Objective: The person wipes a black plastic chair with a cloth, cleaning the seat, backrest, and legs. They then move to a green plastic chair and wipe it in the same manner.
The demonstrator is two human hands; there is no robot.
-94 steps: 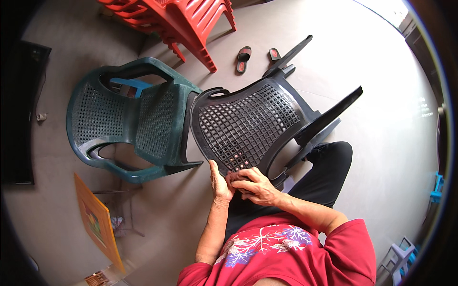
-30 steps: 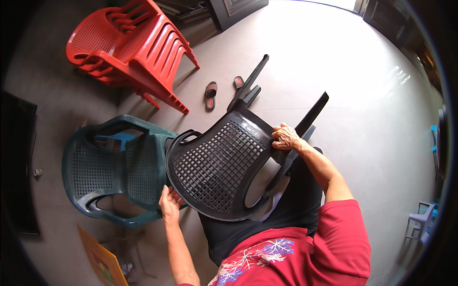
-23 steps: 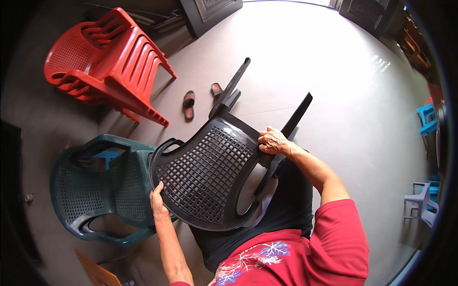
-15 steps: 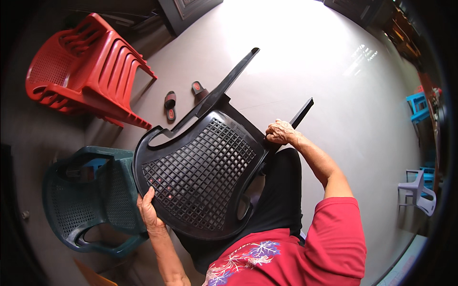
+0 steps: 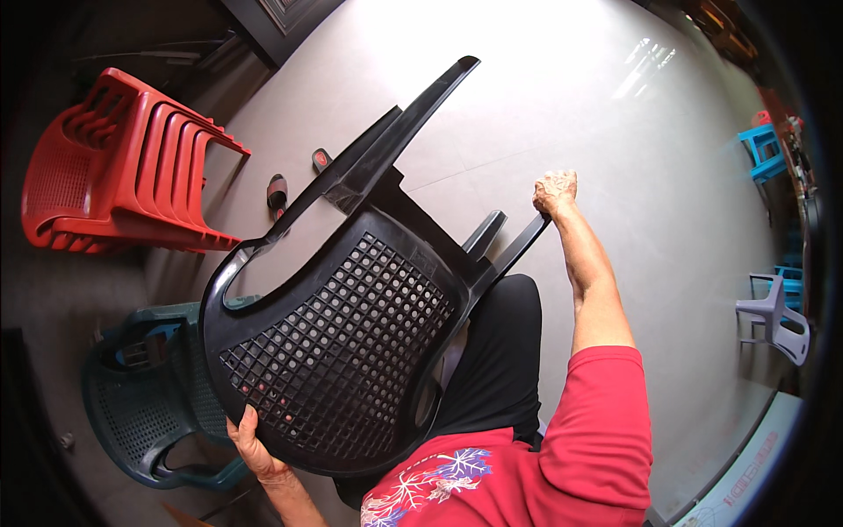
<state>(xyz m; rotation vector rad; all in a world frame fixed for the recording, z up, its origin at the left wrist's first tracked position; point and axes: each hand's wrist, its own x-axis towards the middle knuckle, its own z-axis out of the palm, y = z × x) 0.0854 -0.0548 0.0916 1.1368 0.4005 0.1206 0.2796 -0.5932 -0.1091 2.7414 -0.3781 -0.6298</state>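
A black plastic armchair (image 5: 351,325) with a grid-pattern panel is tipped over in front of me, its legs pointing away. My left hand (image 5: 259,448) grips its rim at the lower left, thumb on the upper face and the other fingers hidden beneath. Out at the end of a leg on the right, my right hand (image 5: 555,191) is closed around the tip. Just behind the chair, on the left, is a dark green plastic armchair (image 5: 145,422), partly covered by it.
At the far left stands a stack of red plastic chairs (image 5: 158,171). Dark slippers (image 5: 277,193) lie on the grey floor (image 5: 650,228) beside the black chair. Along the right side are blue stools (image 5: 762,151) and a small pale purple chair (image 5: 774,316).
My right hand has slid outward from the leg's upper part to its end. The black chair has tilted, showing more of its legs, and my left hand has stayed on the rim.
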